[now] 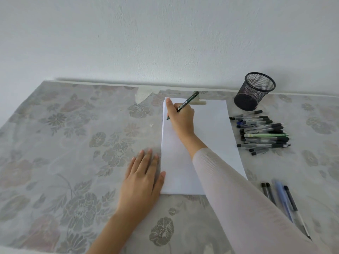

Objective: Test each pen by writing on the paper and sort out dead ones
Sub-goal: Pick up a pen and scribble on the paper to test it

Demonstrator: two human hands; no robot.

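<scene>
left hand (145, 176) flat, fingers straight, thumb touching sheet edge | right hand (180, 118) pinches green pen (188, 101), tip on the one paper (216, 132), top-left; no ink seen; step: test stroke; next: judge mark, then sort | one mesh cup (255, 91) | pen pile (264, 132), overlapping, uncountable | four set-apart pens (281, 195)

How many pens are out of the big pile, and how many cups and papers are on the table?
Held pen in the right hand: 1
Loose pens lying apart at the near right: 4
Cup: 1
Paper: 1
Total: 7
</scene>
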